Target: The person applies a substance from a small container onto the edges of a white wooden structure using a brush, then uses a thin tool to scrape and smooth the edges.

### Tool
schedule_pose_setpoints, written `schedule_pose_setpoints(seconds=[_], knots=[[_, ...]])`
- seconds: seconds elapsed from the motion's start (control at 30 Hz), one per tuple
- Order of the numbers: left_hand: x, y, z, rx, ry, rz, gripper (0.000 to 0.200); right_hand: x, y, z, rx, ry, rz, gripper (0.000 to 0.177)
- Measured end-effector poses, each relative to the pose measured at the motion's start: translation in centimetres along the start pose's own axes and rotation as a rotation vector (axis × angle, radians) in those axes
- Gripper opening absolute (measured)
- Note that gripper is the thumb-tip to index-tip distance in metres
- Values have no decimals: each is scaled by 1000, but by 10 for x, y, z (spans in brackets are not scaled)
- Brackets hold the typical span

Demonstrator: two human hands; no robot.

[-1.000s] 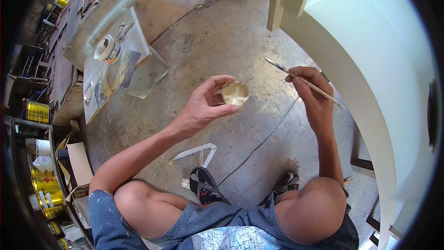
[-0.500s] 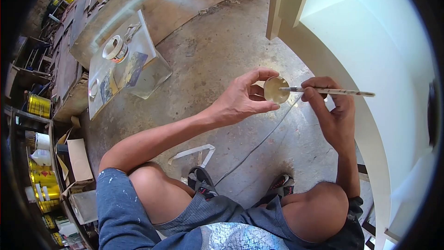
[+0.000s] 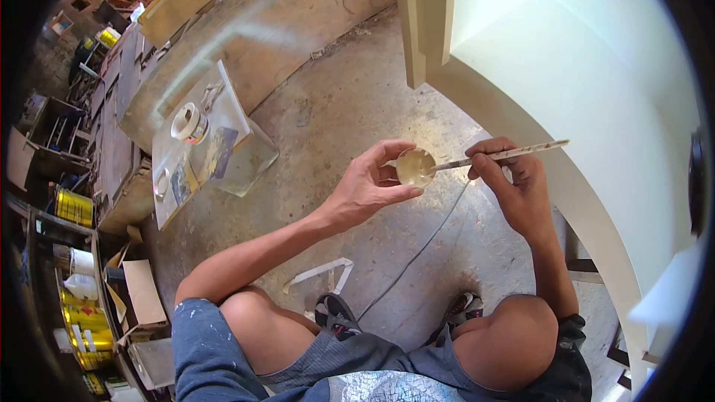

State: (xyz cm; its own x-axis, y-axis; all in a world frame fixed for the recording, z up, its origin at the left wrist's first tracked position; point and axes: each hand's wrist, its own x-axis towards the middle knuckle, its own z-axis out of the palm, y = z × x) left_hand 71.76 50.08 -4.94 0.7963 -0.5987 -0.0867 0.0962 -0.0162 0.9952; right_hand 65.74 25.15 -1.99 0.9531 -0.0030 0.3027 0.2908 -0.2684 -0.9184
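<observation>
The cup (image 3: 411, 168) hides part of the left hand (image 3: 363, 182), and the bottom edge crops the shirt (image 3: 395, 388).

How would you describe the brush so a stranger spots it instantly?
Find the large pale structure along the view's right side. By its edge, the right hand holds the brush. Straight and slim with a dark-flecked handle, it differs plainly from the round cup in the left hand, where its tip points.

left hand (image 3: 363, 184): C-shaped grip | right hand (image 3: 514, 180): pinching, just rightward | left forearm (image 3: 261, 249): slanted far and right | right forearm (image 3: 551, 268): slanted far and left
</observation>
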Motion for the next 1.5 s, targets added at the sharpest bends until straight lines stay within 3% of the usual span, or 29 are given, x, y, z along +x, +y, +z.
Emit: schedule_pose_setpoints(seconds=[0.33,0.47,0.67,0.87,1.1,1.2,1.5], knots=[[-6,-1,-5,-51,57,-21,66,-9,12,-6,193,-14,82,15],[-8,5,-7,-102,99,-53,66,-10,23,-1,220,-36,7,16],[-11,3,-14,-107,131,-50,65,-17,26,3,467,47,179,17],[-14,-4,-18,-134,146,-56,65,-11,26,13,462,147,123,25],[-17,-11,-31,-142,160,-33,65,53,6,14,283,138,118,37],[-24,-11,-39,-144,185,-23,66,83,2,18,280,156,136,34],[-45,-17,-56,-143,218,-26,68,132,-1,41,570,347,106,25]])
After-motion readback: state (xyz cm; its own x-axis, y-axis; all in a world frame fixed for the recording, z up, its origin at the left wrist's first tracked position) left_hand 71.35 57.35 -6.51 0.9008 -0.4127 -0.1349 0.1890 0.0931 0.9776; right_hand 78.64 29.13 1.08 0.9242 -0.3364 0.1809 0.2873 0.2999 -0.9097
